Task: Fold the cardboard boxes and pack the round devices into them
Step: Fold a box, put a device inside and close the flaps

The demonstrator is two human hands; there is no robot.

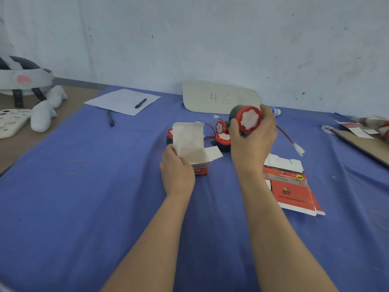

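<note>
While a helmet (23, 79), a paper (122, 101) and a pen (140, 103) sit idle at the far left, the work is in the middle of the blue cloth (84, 207). The left hand (177, 169) grips the box (189, 142) low on its side, fingers curled round it, standing it upright with the top flap thrown back. I take it that this holds the mouth open and steady for loading. Just behind the box lie more devices (223, 140), wires tangled, not yet packed. The right hand (252, 142) is wrapped round one device (249, 119), red face toward us, held above the cloth, up and to the right of the box's opening and apart from it. Its wire trails down rightward to a white plug (299, 149). Beyond that hand lie flat boxes (292, 186), not yet folded.
</note>
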